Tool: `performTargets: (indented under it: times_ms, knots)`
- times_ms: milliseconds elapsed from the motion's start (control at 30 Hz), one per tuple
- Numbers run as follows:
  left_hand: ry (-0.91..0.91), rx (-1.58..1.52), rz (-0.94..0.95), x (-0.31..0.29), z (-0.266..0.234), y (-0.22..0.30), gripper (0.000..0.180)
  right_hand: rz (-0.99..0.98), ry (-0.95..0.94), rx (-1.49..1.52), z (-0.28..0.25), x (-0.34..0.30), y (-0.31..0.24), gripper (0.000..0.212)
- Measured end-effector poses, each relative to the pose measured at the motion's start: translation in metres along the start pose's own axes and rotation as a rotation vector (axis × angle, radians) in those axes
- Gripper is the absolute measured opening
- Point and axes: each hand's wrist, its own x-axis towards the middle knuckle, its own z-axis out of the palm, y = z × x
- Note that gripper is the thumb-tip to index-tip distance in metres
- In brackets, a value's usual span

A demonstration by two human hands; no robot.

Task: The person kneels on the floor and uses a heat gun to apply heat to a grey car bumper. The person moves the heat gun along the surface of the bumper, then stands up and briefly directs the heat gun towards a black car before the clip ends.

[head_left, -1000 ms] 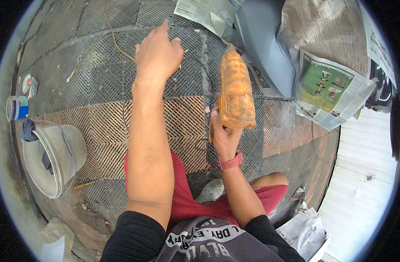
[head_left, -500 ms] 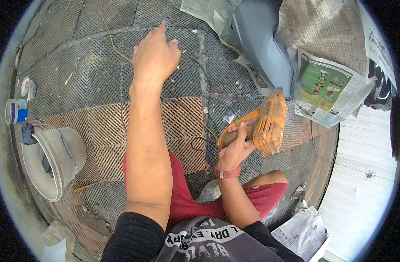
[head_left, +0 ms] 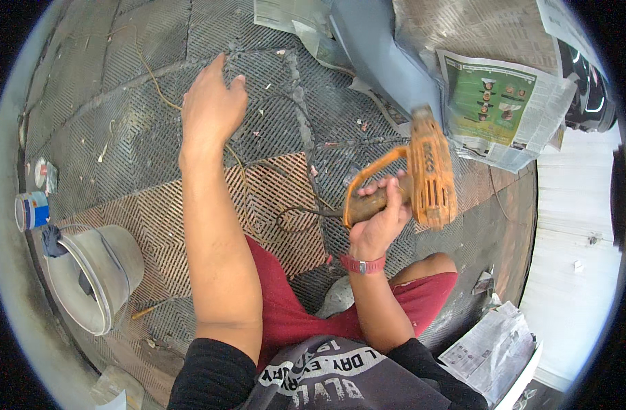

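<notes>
My right hand [head_left: 380,222] is wrapped round the handle of a worn orange heat gun [head_left: 432,174]. Its nozzle points up toward the lower end of a glossy blue-grey panel [head_left: 388,61], and a dark cord runs from the handle's base. Printed newspaper [head_left: 487,102] surrounds the panel on both sides. My left hand [head_left: 214,109] is stretched forward over the floor mats, thumb apart and index finger extended. It appears to hold nothing; some of its fingers are hidden. A thin yellowish cord [head_left: 149,72] passes behind that hand.
A whitish bucket [head_left: 125,263] stands at the left, a dark cloth [head_left: 51,240] on its rim. Beyond it sits a blue-and-white can [head_left: 33,210]. A wooden-handled tool [head_left: 145,312] lies near the bucket. More newspaper [head_left: 491,348] lies at lower right, beside a white wall [head_left: 566,253].
The heat gun has turned in my right hand, its nozzle swinging left and its body more upright. The whole view has shifted slightly. My left hand stays stretched forward.
</notes>
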Motion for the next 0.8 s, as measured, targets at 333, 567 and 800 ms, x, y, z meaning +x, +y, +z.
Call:
performTargets:
  times_ms: [333,567,800]
  knots:
    - [-0.074,0.061,0.026,-0.003,0.009,0.015,0.065,0.161,-0.103,0.014,-0.001,0.013,-0.027,0.029]
    - [-0.108,0.113,0.063,-0.004,0.017,0.021,0.065,0.286,-0.143,0.107,0.002,0.039,-0.053,0.027]
    - [-0.137,0.107,0.059,-0.006,0.021,0.028,0.065,0.11,0.187,0.087,-0.058,0.048,-0.052,0.018]
